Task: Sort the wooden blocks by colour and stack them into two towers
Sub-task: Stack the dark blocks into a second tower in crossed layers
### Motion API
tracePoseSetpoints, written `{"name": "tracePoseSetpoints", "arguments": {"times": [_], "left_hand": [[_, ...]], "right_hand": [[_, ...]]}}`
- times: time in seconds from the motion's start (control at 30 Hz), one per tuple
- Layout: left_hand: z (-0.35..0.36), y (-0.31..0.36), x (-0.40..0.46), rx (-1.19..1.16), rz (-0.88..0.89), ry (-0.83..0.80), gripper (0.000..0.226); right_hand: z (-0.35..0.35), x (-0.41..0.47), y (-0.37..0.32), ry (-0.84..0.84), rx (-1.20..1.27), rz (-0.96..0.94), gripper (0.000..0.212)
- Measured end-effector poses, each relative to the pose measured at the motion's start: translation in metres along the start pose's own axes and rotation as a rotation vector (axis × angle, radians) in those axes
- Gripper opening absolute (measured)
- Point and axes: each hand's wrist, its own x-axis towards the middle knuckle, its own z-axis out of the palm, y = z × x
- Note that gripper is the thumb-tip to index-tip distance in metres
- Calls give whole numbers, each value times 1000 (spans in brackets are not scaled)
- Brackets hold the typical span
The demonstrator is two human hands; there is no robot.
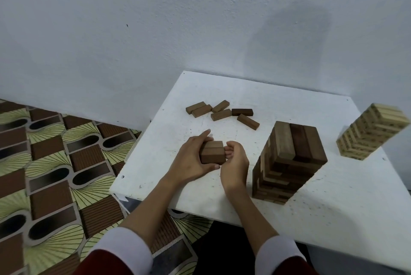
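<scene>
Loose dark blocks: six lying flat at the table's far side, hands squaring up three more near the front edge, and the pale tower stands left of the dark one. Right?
One thing is off: the pale tower stands right of the dark tower, not left, as the head view shows. The rest holds: six loose dark blocks lie flat at the far side, and the left hand and right hand hold three blocks near the front edge.
</scene>
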Motion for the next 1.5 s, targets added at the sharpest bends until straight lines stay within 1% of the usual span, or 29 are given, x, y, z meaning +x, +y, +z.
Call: {"name": "tracePoseSetpoints", "arguments": {"times": [0.2,0.33,0.4,0.47,0.6,0.67,0.77,0.93,1.03,1.13,1.23,1.3,1.37,1.43,1.5], "left_hand": [[-1,1,-1,-2,-8,-3,98],[-1,1,-1,-5,-3,8,97],[-1,1,-1,-5,-1,10,97],[-1,1,-1,1,1,9,96],[-2,2,-2,-2,-1,2,97],[-1,3,-1,-8,-4,-2,99],[-2,1,-3,-34,-24,-11,104],[-2,-1,-4,-98,-70,-15,102],[-2,-1,-5,-115,-95,-11,100],[-4,3,-3,-148,-135,14,100],[-11,12,-2,-243,-217,55,98],[-17,20,-1,-329,-276,90,93],[-25,32,-1,-412,-307,140,87],[-34,43,-2,-471,-305,197,80],[-43,55,-2,-544,-293,262,71]], "right_hand": [[4,4,-1,42,59,41,28],[2,1,-2,6,56,57,30],[-2,-1,-1,-27,6,27,29],[-4,-3,1,-54,-92,-18,34],[2,1,-1,-8,-24,28,34],[2,2,-1,-5,-57,27,35],[0,0,2,-10,-165,-15,48],[-1,-1,0,2,-169,-20,51],[0,-1,-1,8,-117,2,48],[0,-2,-6,16,-119,19,46],[-2,-6,-11,-4,-158,9,48],[-2,-9,-20,-22,-152,34,41],[-1,-12,-43,-48,-78,35,31],[3,-16,-68,-68,0,-12,28],[7,-20,-91,-54,54,-63,26]]}}
